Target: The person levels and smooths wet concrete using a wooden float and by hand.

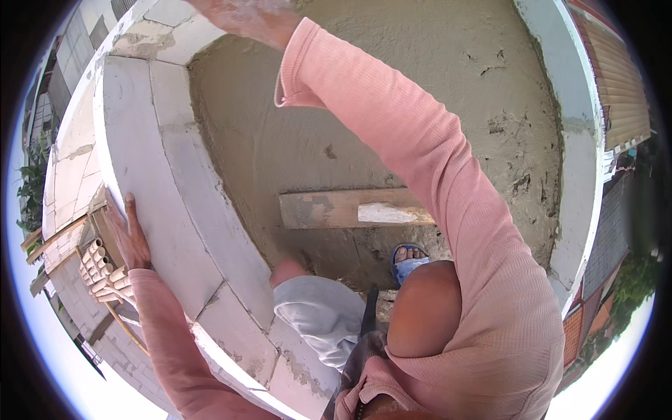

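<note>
My left hand [131, 234] rests on the outer edge of the pale block wall [143, 126], its fingers lying along the edge and nothing held in it. Across the upper part of the view stretches my right arm. The right hand [248, 19], smeared with something whitish, is at the top edge near the wall's far left corner. Its fingers run out of the picture, so whether it holds anything is hidden. Grey wet mortar [336, 105] covers the floor between the walls. A flat wooden board [315, 210] with a whitish patch lies on it, partly behind my right sleeve.
A second block wall [577, 168] bounds the right side. My foot in a blue sandal [408, 260] stands beside the board, at the mortar's near edge. Outside the left wall are stacked tan tubes [98, 269] and wooden planks. A corrugated roof [619, 91] lies beyond the right wall.
</note>
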A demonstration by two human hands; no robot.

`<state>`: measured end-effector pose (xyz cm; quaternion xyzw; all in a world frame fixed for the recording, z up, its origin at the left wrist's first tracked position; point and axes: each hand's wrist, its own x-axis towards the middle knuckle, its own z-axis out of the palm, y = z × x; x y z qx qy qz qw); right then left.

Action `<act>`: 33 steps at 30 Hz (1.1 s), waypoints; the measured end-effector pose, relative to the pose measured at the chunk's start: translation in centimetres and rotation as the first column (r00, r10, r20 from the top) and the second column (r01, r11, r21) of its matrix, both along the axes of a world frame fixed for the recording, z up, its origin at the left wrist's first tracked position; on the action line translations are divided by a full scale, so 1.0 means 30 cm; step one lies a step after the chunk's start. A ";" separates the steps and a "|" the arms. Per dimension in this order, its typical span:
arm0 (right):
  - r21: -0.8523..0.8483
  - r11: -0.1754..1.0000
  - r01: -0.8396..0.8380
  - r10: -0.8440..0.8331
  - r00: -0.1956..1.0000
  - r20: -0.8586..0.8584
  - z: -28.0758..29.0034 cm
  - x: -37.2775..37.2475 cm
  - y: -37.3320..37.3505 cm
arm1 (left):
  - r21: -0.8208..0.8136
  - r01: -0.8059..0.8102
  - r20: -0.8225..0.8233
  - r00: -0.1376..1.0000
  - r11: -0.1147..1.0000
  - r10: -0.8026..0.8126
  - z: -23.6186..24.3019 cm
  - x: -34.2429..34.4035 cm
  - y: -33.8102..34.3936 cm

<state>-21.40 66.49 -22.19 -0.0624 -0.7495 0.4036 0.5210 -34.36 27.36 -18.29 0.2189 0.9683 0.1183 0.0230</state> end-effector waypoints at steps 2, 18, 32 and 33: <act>-0.192 0.948 0.254 -0.198 0.943 0.267 -0.273 0.010 0.183 | -0.072 0.008 -0.081 0.997 0.997 -0.014 0.045 -0.008 -0.084; 0.689 0.659 0.301 -0.714 -0.037 0.699 -1.049 0.395 1.078 | -0.090 0.074 -0.082 0.993 0.993 -0.081 -0.026 -0.029 0.004; -0.611 0.731 0.304 -0.389 0.921 -0.007 -0.410 0.182 0.371 | -0.102 0.048 -0.114 0.992 0.994 -0.060 -0.013 -0.035 -0.045; -0.542 0.830 0.134 -0.230 0.967 -0.113 -0.254 0.150 0.232 | -0.102 0.043 -0.121 0.991 0.994 -0.055 -0.019 -0.038 -0.043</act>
